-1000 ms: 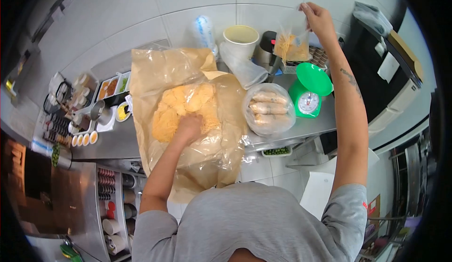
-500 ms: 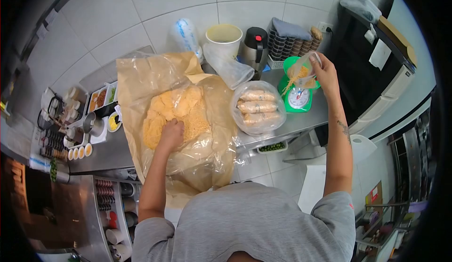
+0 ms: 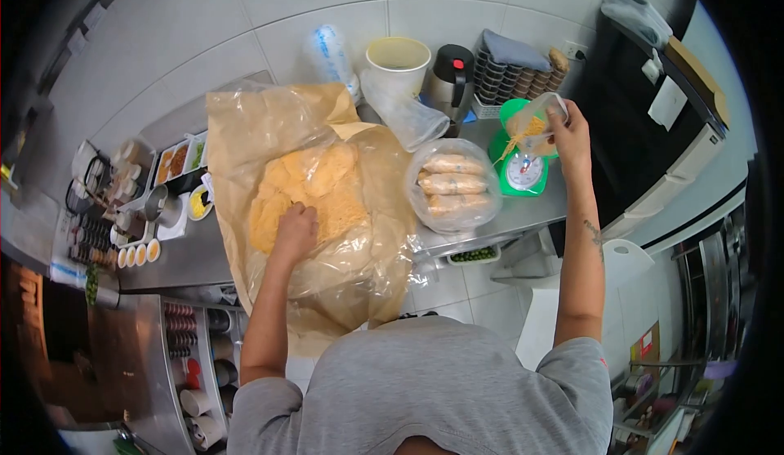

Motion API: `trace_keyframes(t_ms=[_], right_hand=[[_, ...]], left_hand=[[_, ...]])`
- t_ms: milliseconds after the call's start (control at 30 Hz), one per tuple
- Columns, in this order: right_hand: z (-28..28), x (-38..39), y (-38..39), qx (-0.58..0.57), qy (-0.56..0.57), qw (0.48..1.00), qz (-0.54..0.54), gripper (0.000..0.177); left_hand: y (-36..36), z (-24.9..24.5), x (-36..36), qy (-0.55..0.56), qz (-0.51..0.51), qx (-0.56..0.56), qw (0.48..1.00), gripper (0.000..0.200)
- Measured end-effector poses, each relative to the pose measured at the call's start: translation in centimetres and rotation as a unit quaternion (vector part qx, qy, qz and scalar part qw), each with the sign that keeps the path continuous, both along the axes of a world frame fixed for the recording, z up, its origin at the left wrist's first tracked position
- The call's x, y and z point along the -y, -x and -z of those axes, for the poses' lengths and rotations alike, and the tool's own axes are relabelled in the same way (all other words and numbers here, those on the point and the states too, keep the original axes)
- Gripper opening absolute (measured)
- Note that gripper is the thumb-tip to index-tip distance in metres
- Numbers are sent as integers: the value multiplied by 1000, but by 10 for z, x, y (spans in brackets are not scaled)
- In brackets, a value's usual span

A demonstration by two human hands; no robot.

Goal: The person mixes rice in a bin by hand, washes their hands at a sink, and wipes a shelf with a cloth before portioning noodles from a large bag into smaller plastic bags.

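Observation:
A heap of thin yellow noodles (image 3: 331,181) lies in a large brown paper wrapper lined with clear plastic (image 3: 359,271). My left hand (image 3: 296,230) is closed in the near part of this heap, its fingertips hidden among the strands. Over the green dial scale (image 3: 525,176), my right hand (image 3: 569,132) pinches the upper edge of a small clear plastic bag (image 3: 549,120). Some noodles are in that bag, and strands hang from its left side. A clear bag of wrapped noodle portions (image 3: 452,183) sits between the wrapper and the scale.
Along the wall stand a white bucket (image 3: 398,53), a steel thermos jug (image 3: 452,79) and stacked dark cups (image 3: 496,75). To the left are a tray of toppings (image 3: 180,158), a steel pot (image 3: 162,207) and several halved eggs (image 3: 140,254). A black fridge (image 3: 608,95) borders the right side.
My left hand has shifted slightly within the noodles. My right hand still holds the bag over the scale. The whole view has moved a little.

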State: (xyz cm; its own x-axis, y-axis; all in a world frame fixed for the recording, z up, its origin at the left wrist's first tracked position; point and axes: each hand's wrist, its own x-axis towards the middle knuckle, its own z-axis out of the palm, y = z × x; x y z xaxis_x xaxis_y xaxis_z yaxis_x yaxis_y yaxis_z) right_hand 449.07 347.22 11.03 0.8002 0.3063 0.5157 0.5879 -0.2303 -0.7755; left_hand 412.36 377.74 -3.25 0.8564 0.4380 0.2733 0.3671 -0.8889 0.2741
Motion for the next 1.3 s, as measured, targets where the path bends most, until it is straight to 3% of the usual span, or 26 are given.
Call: trace_keyframes(t_ms=[133, 233, 300, 367, 567, 667, 767, 867, 933, 967, 1067, 1167, 1267, 1300], right_hand=[[-21, -26, 0, -81, -102, 986, -101, 15], [-41, -55, 12, -153, -173, 958, -171, 14], [-47, -72, 36, -183, -189, 940, -216, 15], [-46, -88, 59, -219, -191, 921, -260, 11], [21, -139, 127, -375, -171, 873, -263, 6], [53, -160, 145, -419, -133, 837, -325, 9], [72, -170, 160, -449, -37, 792, -411, 16], [85, -178, 161, -434, 23, 810, -395, 16], [76, -172, 156, -407, 45, 816, -407, 18], [69, -168, 153, -393, 55, 819, -413, 18], [56, -166, 148, -253, 129, 872, -399, 23], [33, -158, 153, -175, 119, 907, -364, 23], [67, -162, 144, -49, 214, 911, -349, 10], [75, -159, 136, -14, 173, 930, -324, 10]], left_hand=[[-7, -10, 8, 46, -1, 21, 999, 16], [-25, -27, 24, 209, 64, 98, 971, 33], [-41, -46, 45, 278, 54, 85, 955, 54], [-61, -57, 66, 339, 71, 140, 928, 64], [-76, -52, 67, 423, -41, 162, 891, 51], [-49, -80, 56, 488, -122, 115, 856, 31], [-52, -78, 46, 541, 20, 208, 815, 14], [-66, -54, 33, 350, 150, 160, 911, 18], [-60, -69, 32, 204, 94, -47, 973, 22], [-56, -79, 32, 126, 63, -150, 979, 23], [-47, -107, 26, 75, 88, -187, 976, 22], [-37, -130, 31, 87, 183, -37, 979, 19], [-54, -101, 39, 41, 241, -166, 955, 16], [-53, -102, 38, 86, 226, -136, 961, 15]])
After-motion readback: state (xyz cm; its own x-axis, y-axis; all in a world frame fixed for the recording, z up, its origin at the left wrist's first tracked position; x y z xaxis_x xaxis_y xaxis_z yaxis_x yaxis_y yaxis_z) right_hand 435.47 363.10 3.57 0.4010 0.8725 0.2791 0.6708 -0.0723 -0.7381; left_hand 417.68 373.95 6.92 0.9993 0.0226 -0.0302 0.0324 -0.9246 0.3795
